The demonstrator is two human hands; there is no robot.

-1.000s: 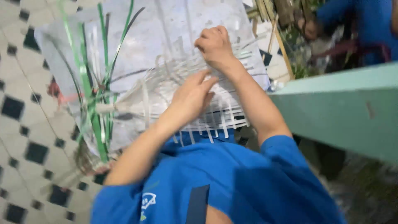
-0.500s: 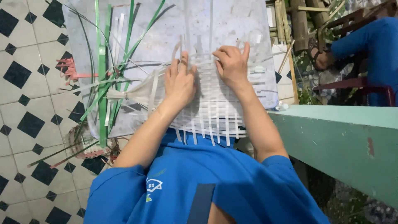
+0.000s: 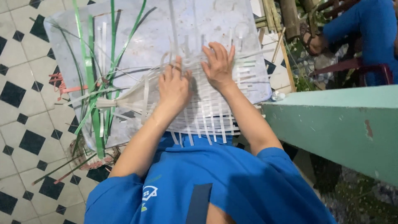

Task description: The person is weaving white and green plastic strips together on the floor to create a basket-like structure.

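White woven mat (image 3: pixel 207 112) lies under both hands.

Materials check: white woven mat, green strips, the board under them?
White woven mat: looks like flat plastic strapping, smooth and slightly glossy, even-width strips; both hands press on it.
Green strips: probably the same plastic band; stiff, springy curves, uniform colour.
Board: pale, scuffed, faintly reflective sheet, maybe laminate or metal; cannot tell which.

I saw white woven strips (image 3: pixel 203 112), green strips (image 3: pixel 89 70), a white-and-black diamond-tiled floor (image 3: pixel 25 124) and a blue shirt (image 3: pixel 199 182).
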